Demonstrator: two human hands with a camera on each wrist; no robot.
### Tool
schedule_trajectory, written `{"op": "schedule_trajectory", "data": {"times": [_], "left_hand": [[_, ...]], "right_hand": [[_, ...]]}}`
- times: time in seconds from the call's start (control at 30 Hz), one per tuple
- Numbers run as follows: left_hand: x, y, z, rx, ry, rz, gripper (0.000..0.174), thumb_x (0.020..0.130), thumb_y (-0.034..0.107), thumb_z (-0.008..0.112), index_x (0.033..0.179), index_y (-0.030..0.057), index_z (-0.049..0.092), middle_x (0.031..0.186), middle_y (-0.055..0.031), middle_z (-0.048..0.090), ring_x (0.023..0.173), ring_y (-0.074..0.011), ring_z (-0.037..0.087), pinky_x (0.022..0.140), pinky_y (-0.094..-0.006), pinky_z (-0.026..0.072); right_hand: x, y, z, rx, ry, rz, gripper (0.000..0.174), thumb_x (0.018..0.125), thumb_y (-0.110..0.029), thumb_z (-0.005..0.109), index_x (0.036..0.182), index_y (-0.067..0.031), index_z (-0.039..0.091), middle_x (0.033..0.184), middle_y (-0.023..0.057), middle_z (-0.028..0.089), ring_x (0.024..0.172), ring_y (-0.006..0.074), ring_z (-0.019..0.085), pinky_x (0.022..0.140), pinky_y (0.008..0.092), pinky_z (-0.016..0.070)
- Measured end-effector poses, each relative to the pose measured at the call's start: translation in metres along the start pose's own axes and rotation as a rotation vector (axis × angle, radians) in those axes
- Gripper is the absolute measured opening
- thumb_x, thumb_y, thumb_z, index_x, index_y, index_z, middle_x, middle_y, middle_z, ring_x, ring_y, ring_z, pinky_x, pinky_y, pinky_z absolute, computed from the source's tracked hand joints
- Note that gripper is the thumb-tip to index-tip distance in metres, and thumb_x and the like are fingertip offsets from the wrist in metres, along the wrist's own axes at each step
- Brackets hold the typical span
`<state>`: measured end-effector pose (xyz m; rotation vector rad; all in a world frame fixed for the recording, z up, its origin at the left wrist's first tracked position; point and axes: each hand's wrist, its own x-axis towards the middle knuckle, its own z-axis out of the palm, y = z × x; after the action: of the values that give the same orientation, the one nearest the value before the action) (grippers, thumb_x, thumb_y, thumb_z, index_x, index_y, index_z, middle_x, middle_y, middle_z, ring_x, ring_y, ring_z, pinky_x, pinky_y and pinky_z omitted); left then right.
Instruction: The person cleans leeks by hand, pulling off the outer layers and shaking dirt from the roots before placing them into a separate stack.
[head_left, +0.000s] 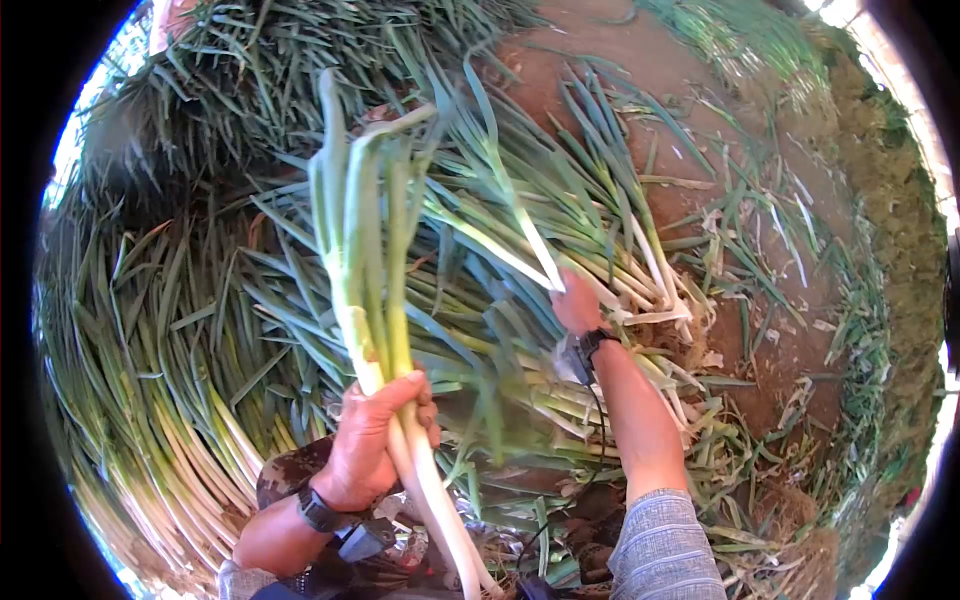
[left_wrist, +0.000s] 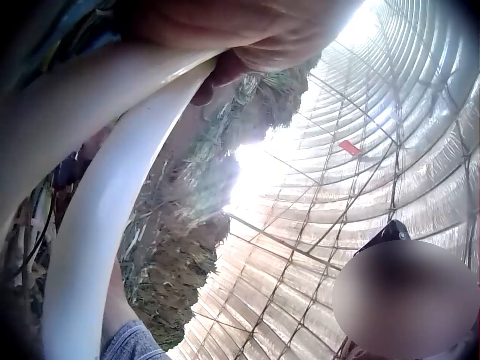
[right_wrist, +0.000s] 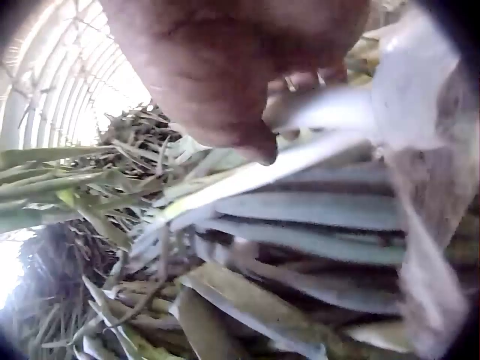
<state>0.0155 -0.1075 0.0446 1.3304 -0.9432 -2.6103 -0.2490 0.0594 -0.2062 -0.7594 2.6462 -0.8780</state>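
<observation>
The left hand (head_left: 365, 450) grips several long green onions (head_left: 372, 270) around their pale stems, the leaves pointing up and the white ends hanging below the fist. In the left wrist view, thick white stems (left_wrist: 105, 202) pass beneath the left hand (left_wrist: 247, 34). Over the pile at centre right, the right hand (head_left: 580, 303) holds a white-stemmed onion (head_left: 538, 248) near its lower end. The right wrist view has curled fingers of the right hand (right_wrist: 225, 67) at a white stem (right_wrist: 251, 174); the exact contact is partly hidden.
More onions (head_left: 180, 420) lie in rows at the left, with a dark green heap (head_left: 260, 80) behind. Rooted onions (head_left: 650, 255) lie beyond the right hand on brown ground (head_left: 690, 130). Leaf scraps (head_left: 745, 545) litter the right side. Another person's blurred head (left_wrist: 409, 300) appears under the curved roof.
</observation>
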Motion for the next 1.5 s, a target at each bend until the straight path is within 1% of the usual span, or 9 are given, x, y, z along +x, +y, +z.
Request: {"op": "schedule_trajectory", "data": {"times": [0.2,0.5,0.77,0.97,1.03,1.3,1.4,1.47,1.5], "left_hand": [[-0.004,-0.001,-0.006,0.027,-0.037,-0.076,0.016,0.091,0.015,0.065,0.099,0.0065,0.055,0.079,-0.0026,0.056,0.064,-0.0122,0.056,0.053,-0.0306,0.0498],[-0.001,-0.035,-0.007,0.043,-0.039,0.123,0.026,0.090,0.031,0.069,0.091,0.0077,0.057,0.074,-0.0023,0.057,0.059,-0.0126,0.056,0.051,-0.0288,0.0473],[0.013,-0.119,-0.023,0.360,-0.095,0.081,0.050,0.083,0.059,0.067,0.079,0.0099,0.057,0.065,-0.0003,0.052,0.053,-0.0128,0.048,0.048,-0.0317,0.0392],[0.009,-0.171,-0.040,0.257,-0.128,0.082,0.023,0.076,0.011,0.071,0.082,-0.0078,0.059,0.075,-0.0135,0.057,0.061,-0.0245,0.057,0.053,-0.0415,0.0454],[0.003,-0.153,-0.029,0.138,-0.195,0.036,0.022,0.076,0.009,0.068,0.082,-0.0094,0.058,0.073,-0.0142,0.057,0.056,-0.0259,0.056,0.051,-0.0417,0.0465],[-0.007,-0.119,-0.021,0.201,-0.316,0.426,0.031,0.074,0.019,0.070,0.081,-0.0084,0.057,0.072,-0.0127,0.058,0.057,-0.0259,0.057,0.051,-0.0407,0.0476],[0.049,-0.106,-0.035,0.271,-0.071,0.379,0.035,0.071,0.021,0.071,0.083,-0.0084,0.056,0.075,-0.0140,0.059,0.060,-0.0247,0.057,0.055,-0.0389,0.0475],[0.061,-0.105,-0.049,0.270,-0.085,0.317,0.041,0.069,0.023,0.072,0.088,-0.0104,0.055,0.081,-0.0160,0.060,0.065,-0.0258,0.058,0.061,-0.0393,0.0489],[0.070,-0.114,-0.052,0.286,-0.086,0.315,0.041,0.069,0.023,0.072,0.088,-0.0104,0.055,0.081,-0.0160,0.060,0.065,-0.0258,0.058,0.061,-0.0393,0.0489]], "right_hand": [[-0.058,-0.057,-0.048,0.149,-0.502,0.202,0.041,0.081,-0.024,0.064,0.110,0.0043,0.057,0.092,0.0230,0.066,0.085,0.0326,0.066,0.077,0.0415,0.0516],[-0.171,-0.184,-0.212,0.825,-0.190,0.344,0.037,0.083,-0.009,0.060,0.117,0.0051,0.058,0.080,0.0045,0.061,0.061,0.0085,0.058,0.051,0.0223,0.0484],[-0.290,-0.220,-0.134,-0.155,-0.302,-0.238,0.028,0.075,-0.010,0.062,0.098,0.0033,0.055,0.092,0.0259,0.060,0.076,0.0405,0.063,0.065,0.0473,0.0505],[-0.373,-0.268,-0.127,-0.662,-0.357,-0.402,0.025,0.085,-0.017,0.059,0.097,0.0034,0.052,0.088,0.0207,0.062,0.071,0.0395,0.064,0.059,0.0483,0.0503],[-0.388,-0.295,-0.152,-0.211,-0.373,0.032,0.036,0.082,-0.017,0.063,0.107,0.0062,0.053,0.097,0.0253,0.064,0.081,0.0386,0.066,0.068,0.0455,0.0535],[-0.459,-0.301,-0.172,0.363,-0.304,0.139,0.040,0.085,-0.019,0.064,0.116,0.0048,0.055,0.099,0.0212,0.067,0.085,0.0314,0.066,0.081,0.0387,0.0521],[-0.510,-0.298,-0.229,-0.140,-0.405,-0.444,0.024,0.088,-0.020,0.062,0.105,-0.0029,0.063,0.090,0.0105,0.065,0.075,0.0236,0.066,0.068,0.0358,0.0543],[-0.535,-0.240,-0.291,-0.904,-0.218,-0.419,0.017,0.084,-0.027,0.065,0.093,-0.0119,0.067,0.077,0.0039,0.061,0.063,0.0181,0.062,0.053,0.0344,0.0520],[-0.543,-0.228,-0.332,-0.863,-0.123,0.106,0.016,0.083,-0.024,0.064,0.092,-0.0119,0.067,0.080,0.0037,0.062,0.060,0.0214,0.060,0.052,0.0377,0.0505]]}}
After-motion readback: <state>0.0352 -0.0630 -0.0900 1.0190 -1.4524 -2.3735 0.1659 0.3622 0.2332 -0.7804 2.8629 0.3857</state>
